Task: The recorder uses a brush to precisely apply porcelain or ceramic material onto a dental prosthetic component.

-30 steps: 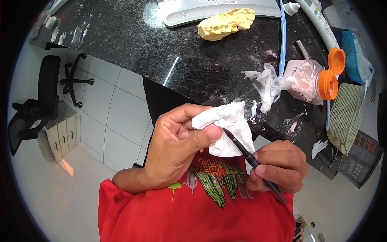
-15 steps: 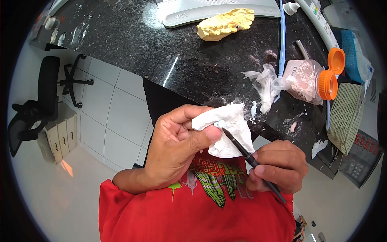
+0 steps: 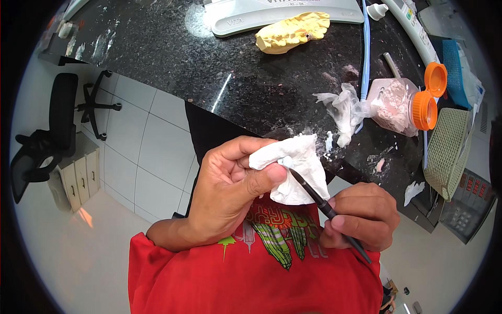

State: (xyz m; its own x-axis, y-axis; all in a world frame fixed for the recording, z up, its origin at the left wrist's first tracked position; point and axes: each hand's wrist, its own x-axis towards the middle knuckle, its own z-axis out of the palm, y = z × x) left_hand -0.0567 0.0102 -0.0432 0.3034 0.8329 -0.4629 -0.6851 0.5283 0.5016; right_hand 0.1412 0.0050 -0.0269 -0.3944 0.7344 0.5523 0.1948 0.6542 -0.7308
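Observation:
My left hand (image 3: 227, 180) is closed, pinching a folded white tissue (image 3: 306, 191) together with a small pale-blue piece (image 3: 286, 161) between thumb and fingers. What exactly the piece is, I cannot make out. In my right hand (image 3: 366, 214) is a slim black pen-shaped tool (image 3: 325, 208), gripped near its middle with its thin tip touching or just beside the pale-blue piece. Whether that tip is a brush or a blade is too small to tell. Both hands are over my lap, just in front of the dark worktop (image 3: 172, 52).
On the worktop lie a yellow dental cast (image 3: 293, 32), a grey shade-guide holder (image 3: 246, 21), a crumpled tissue (image 3: 345, 112) and a jar of pink powder (image 3: 392, 102) with an orange lid. A green woven basket (image 3: 447, 154) stands right; a black chair (image 3: 63, 115) is left.
Both hands stay almost in place. The tool's tip and the pale-blue piece have shifted very slightly.

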